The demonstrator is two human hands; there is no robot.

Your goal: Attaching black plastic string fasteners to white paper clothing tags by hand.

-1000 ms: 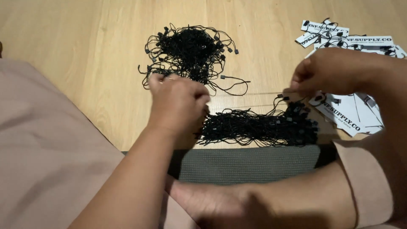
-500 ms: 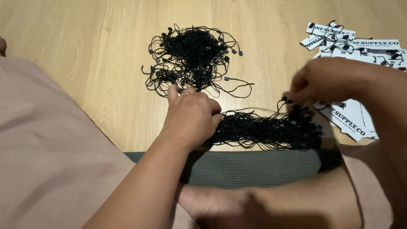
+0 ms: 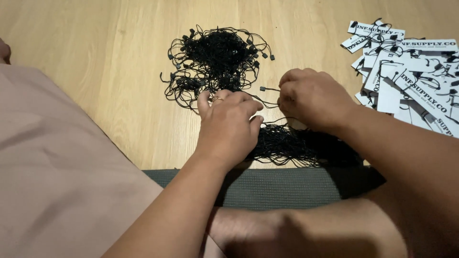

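Right hand (image 3: 313, 98) moved leftward to just beside the tangled string pile (image 3: 217, 59), fingers pinching a black string (image 3: 268, 89), left hand (image 3: 229, 126) curled shut over the nearer string bundle (image 3: 291, 145), as before

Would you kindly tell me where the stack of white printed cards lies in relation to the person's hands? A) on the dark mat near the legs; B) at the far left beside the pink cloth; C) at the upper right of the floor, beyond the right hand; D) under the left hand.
C: the white cards are spread on the wooden floor at the upper right, past the right hand, apart from the left hand.
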